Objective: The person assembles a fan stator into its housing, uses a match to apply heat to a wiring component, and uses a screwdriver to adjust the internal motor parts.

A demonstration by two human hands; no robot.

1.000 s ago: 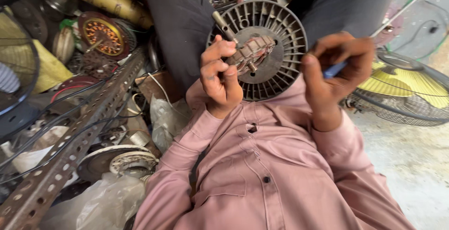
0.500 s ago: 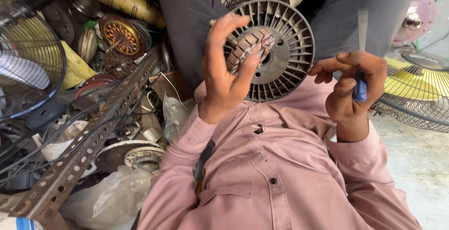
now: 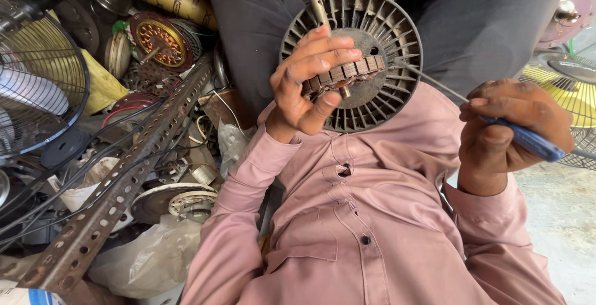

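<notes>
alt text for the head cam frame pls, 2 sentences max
The left hand grips a round grey finned fan motor housing on the person's lap, while the right hand holds a blue-handled screwdriver with its tip at the housing's rim. Fan guards, motor parts and a perforated metal angle bar lie alongside.

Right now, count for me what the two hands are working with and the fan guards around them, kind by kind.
Round ribbed motor housing, held by the left hand: 1
Blue-handled screwdriver, held by the right hand, tip on the housing: 1
Wire fan guards, dark one and yellow one: 2
Total: 4
</notes>
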